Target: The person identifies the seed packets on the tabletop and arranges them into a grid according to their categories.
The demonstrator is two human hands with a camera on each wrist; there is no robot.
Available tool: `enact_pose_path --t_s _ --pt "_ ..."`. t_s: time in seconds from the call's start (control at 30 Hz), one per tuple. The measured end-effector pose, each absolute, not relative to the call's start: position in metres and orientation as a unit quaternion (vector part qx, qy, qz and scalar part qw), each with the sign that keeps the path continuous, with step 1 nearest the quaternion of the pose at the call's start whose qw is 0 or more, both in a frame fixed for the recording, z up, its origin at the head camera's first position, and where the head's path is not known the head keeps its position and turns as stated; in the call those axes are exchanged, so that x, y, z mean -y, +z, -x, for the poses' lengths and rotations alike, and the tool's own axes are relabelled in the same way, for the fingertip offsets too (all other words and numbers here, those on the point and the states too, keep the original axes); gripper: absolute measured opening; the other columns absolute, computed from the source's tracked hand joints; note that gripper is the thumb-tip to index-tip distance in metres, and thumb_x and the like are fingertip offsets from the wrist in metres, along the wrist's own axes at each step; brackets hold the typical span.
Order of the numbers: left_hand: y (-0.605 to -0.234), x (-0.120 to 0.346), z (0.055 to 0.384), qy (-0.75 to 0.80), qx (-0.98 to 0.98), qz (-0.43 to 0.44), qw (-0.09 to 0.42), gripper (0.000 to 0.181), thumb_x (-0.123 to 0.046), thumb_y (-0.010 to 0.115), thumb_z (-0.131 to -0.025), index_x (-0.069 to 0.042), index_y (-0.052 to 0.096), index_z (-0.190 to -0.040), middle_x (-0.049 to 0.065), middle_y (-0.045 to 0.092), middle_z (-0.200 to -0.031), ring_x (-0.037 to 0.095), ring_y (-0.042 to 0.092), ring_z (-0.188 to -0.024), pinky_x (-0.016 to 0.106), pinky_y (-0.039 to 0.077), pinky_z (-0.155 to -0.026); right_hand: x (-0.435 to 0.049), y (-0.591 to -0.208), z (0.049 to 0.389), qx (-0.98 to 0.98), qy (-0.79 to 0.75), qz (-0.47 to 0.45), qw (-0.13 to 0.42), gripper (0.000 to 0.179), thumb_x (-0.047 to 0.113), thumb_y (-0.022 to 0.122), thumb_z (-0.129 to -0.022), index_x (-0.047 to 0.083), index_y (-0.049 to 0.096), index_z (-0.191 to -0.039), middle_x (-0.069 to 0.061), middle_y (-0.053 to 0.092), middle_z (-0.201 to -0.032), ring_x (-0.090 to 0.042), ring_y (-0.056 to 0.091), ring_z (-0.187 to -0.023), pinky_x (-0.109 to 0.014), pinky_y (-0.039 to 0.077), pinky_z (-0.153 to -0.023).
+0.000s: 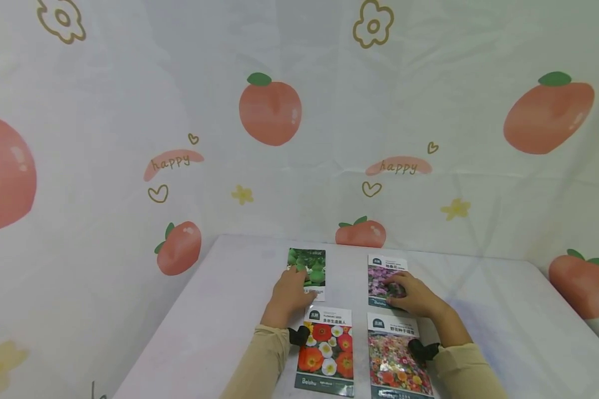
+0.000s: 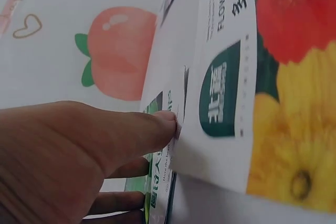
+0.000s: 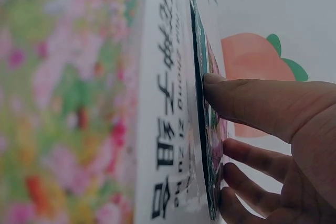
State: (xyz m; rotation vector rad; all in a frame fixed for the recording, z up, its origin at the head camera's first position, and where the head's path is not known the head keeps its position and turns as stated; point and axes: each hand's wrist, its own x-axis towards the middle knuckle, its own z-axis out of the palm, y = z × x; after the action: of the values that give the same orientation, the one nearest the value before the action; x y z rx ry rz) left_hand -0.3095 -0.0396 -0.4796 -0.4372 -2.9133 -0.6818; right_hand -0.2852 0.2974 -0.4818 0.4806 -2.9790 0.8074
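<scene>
My left hand (image 1: 288, 292) lies over the left part of a seed packet with green gourds (image 1: 315, 260) at the far left of the group. In the left wrist view its thumb touches the packet's white lower end, while the other fingers rest along the green picture. On the right, my right hand (image 1: 415, 295) touches a seed packet with purple flowers (image 1: 377, 280). The right wrist view shows the thumb at that packet's dark lower edge and the fingertips against its face. Both packets lie flat on the table (image 1: 219, 310).
Nearer to me lie two more seed packets: a poppy packet (image 1: 324, 354) below the left wrist and a mixed wildflower packet (image 1: 394, 360) beside the right wrist. A white cloth with printed peaches (image 1: 270, 113) hangs behind the table.
</scene>
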Motion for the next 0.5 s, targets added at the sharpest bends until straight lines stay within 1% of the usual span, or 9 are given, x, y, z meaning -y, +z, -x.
enact_pose_path --t_s 0.23,0.5 --pt "-0.477 0.028 0.309 -0.225 0.961 0.152 0.051 0.043 -0.028 0.083 -0.088 -0.001 0.072 -0.121 0.019 0.066 -0.122 0.035 0.063 -0.112 0.053 0.056 -0.1 -0.298 -0.483 0.286 0.955 0.256 -0.148 0.008 0.043 0.022 0.083 -0.091 0.006 0.07 -0.129 -0.032 0.054 -0.144 -0.057 0.054 -0.132 -0.072 0.046 -0.106" --pt "-0.475 0.017 0.307 -0.218 0.961 0.162 0.047 0.047 -0.029 0.082 -0.09 0.0 0.071 -0.126 0.022 0.066 -0.128 0.038 0.063 -0.117 0.055 0.056 -0.101 -0.298 -0.483 0.286 0.954 0.258 -0.152 0.012 0.042 0.021 0.084 -0.09 0.006 0.071 -0.128 -0.03 0.056 -0.141 -0.054 0.056 -0.129 -0.07 0.047 -0.104"
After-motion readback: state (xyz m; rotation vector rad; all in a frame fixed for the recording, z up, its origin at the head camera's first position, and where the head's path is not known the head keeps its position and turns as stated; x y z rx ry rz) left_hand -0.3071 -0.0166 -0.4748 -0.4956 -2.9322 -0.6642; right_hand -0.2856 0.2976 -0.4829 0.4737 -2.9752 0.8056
